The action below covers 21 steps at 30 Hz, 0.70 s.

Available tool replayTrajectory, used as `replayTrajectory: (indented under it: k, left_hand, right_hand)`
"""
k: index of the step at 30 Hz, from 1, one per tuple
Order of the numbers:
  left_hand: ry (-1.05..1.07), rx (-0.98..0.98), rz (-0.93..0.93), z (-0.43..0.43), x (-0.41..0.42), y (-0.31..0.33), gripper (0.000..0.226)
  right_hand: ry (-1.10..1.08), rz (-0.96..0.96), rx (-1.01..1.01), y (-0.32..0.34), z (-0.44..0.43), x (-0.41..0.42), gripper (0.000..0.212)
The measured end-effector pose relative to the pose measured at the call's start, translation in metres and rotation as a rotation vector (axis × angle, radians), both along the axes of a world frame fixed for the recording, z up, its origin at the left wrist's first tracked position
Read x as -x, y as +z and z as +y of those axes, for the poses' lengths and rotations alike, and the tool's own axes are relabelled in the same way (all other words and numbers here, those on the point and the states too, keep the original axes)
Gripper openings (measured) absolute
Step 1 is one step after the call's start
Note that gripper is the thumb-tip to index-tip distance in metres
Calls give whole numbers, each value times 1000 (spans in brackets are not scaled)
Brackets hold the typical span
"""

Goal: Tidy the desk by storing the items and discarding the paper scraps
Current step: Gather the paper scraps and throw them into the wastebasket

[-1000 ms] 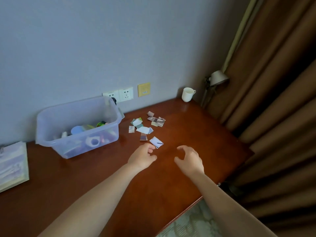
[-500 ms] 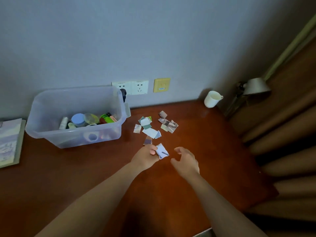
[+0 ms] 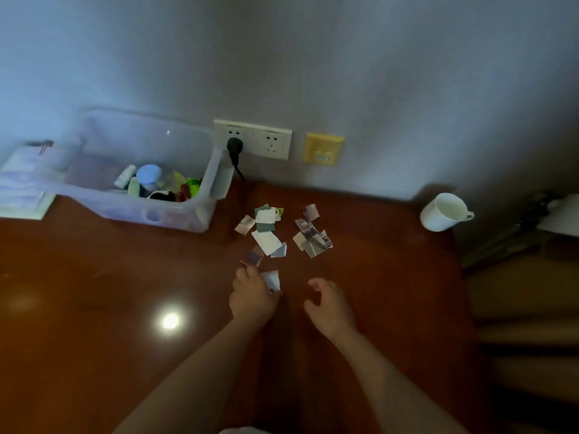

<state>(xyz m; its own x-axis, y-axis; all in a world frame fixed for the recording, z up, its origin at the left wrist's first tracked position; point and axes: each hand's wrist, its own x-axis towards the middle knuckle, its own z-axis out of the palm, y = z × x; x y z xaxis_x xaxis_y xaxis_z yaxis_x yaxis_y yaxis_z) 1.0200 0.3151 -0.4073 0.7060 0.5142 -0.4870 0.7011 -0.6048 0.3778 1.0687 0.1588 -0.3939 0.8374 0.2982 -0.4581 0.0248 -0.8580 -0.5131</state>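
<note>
At the left we see a clear box (image 3: 175, 214) on the desk (image 3: 94, 292), with bottles (image 3: 149, 177) inside. Just right of it, paper scraps (image 3: 268, 241) lie scattered on the wood. Nearer us, the left hand (image 3: 252, 297) pinches one white scrap (image 3: 273, 279) between thumb and fingers. Beside it, the right hand (image 3: 330, 308) is empty, its fingers loosely curled. A white mug (image 3: 441, 211) stands at the far right.

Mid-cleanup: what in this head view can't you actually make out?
Head view only.
- Left hand: grips a white scrap; its own knuckles hide any further scraps.
- Clear bin: contents motion-blurred, lower ones veiled by the frosted wall.
- Loose scraps: print too small and blurred.
- Lamp: cut off by the right edge.
</note>
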Motion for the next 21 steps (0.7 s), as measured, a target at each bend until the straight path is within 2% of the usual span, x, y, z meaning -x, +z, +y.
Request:
replayTrajectory:
  k: [2, 5, 11, 13, 17, 19, 21]
  left_hand:
    - [86, -21, 17, -9, -3, -5, 80]
    - [79, -112, 42, -12, -7, -8, 80]
    - [72, -143, 12, -12, -7, -9, 57]
    - [67, -82, -20, -10, -10, -10, 47]
    - [29, 146, -111, -6, -20, -10, 13]
    - [16, 228, -161, -4, -30, -7, 11]
    - [48, 295, -207, -2, -45, -7, 18]
  right_hand:
    - [39, 16, -16, -6, -4, -8, 45]
    - [72, 20, -48, -13, -7, -15, 42]
    - [83, -10, -80, -20, -8, -22, 36]
    - [73, -19, -96, -20, -7, -27, 36]
    - [55, -87, -98, -18, -4, -46, 34]
    - [72, -129, -76, -15, 1, -59, 33]
    - [100, -155, -29, -12, 6, -72, 36]
